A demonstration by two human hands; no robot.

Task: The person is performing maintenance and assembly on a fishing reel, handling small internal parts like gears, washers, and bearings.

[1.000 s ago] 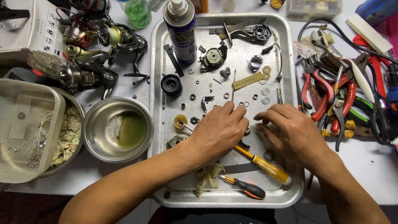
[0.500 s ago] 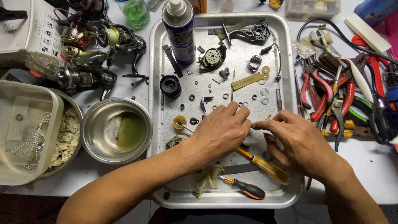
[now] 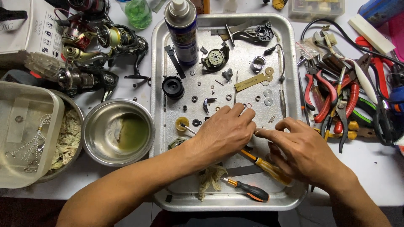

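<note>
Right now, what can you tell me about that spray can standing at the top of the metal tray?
The spray can stands upright in the far left corner of the metal tray. Its body looks like metal, wrapped in a dark blue printed label, with a silvery shoulder and a white plastic nozzle cap on top. No lid covers the nozzle. A black strip-shaped part lies on the tray right beside its base; whether they touch is unclear. Neither hand is near it; both work lower down on the tray.

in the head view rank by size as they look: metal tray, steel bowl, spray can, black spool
1. metal tray, clearly largest
2. steel bowl
3. spray can; it stands upright towards the camera, so its true size is unsure
4. black spool, smallest
</note>
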